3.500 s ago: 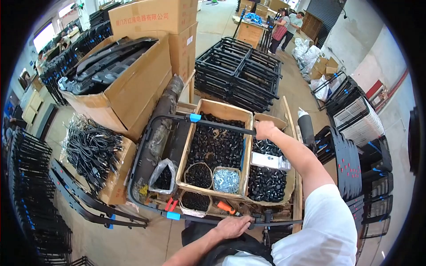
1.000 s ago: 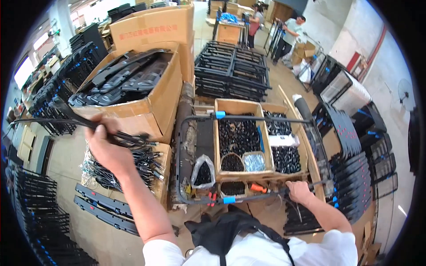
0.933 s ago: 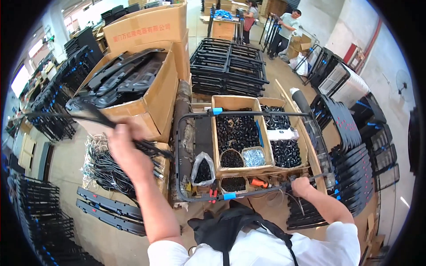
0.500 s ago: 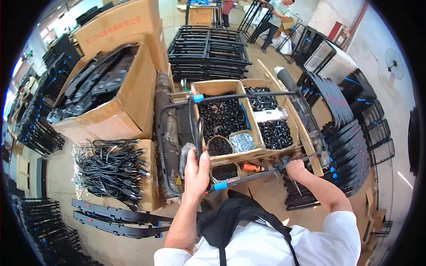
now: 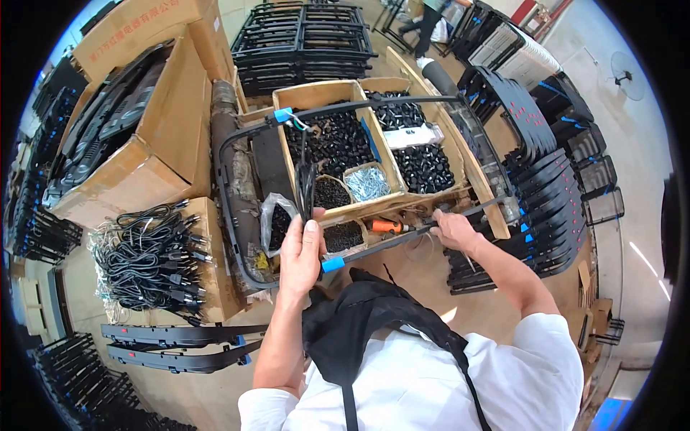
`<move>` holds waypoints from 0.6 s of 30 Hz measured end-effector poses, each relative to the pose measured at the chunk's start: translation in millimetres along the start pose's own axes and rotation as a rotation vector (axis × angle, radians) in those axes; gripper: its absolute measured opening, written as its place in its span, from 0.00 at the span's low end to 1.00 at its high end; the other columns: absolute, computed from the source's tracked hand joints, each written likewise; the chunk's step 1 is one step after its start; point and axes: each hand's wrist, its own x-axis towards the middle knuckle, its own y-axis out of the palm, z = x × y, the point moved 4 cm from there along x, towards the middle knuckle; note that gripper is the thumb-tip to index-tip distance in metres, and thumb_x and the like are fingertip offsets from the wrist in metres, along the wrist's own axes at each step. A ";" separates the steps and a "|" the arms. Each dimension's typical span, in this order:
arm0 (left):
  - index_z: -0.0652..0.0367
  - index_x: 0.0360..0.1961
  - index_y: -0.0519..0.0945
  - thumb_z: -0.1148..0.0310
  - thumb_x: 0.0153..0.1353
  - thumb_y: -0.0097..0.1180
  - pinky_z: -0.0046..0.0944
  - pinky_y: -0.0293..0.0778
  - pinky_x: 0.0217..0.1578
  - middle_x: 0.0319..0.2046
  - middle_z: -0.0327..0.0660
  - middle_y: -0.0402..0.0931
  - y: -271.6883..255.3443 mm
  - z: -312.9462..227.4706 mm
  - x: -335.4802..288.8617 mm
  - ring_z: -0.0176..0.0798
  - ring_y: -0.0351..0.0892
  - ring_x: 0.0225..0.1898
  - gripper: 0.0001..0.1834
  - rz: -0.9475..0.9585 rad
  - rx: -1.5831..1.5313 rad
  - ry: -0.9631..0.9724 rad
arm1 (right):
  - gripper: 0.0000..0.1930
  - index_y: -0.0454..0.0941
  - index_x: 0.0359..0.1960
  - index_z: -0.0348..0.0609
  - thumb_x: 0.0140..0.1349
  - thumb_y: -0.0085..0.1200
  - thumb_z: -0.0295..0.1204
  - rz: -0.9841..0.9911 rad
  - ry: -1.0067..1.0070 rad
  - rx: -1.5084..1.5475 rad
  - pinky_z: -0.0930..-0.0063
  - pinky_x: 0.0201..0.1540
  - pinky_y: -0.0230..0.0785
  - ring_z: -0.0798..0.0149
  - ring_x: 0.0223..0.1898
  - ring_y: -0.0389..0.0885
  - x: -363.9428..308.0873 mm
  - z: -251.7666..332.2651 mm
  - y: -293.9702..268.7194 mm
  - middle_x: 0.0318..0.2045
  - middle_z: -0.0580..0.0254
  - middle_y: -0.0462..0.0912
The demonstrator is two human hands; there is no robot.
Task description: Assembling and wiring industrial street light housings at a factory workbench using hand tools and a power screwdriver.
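A thin black rectangular frame (image 5: 231,154) with blue-taped corners lies over a wooden tray (image 5: 320,93) of small black parts. My left hand (image 5: 300,253) is at the frame's near bar beside a blue corner piece (image 5: 331,264). It pinches a black power cord (image 5: 306,183) that runs up toward the far blue corner (image 5: 282,115). My right hand (image 5: 451,227) grips the near bar of the frame further right. An orange-handled screwdriver (image 5: 388,226) lies in the tray between my hands.
A heap of black cords (image 5: 147,251) rests on a cardboard box at left. Large cartons of black parts (image 5: 136,158) stand beyond it. Stacked black frames (image 5: 309,36) lie at the back and black panels (image 5: 546,165) at right. Long black strips (image 5: 180,345) lie on the floor.
My left hand has come from the cord heap at the left to the frame's near bar, with a cord in it. My right hand has stayed on the frame.
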 end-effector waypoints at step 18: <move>0.52 0.34 0.71 0.46 0.82 0.46 0.35 0.71 0.26 0.26 0.33 0.70 41.9 33.1 -16.2 0.33 0.72 0.25 0.24 0.251 -0.458 -0.425 | 0.16 0.73 0.38 0.49 0.84 0.42 0.42 0.018 0.116 2.462 0.73 0.24 0.62 0.72 0.21 0.69 185.0 186.3 -110.9 0.23 0.74 0.69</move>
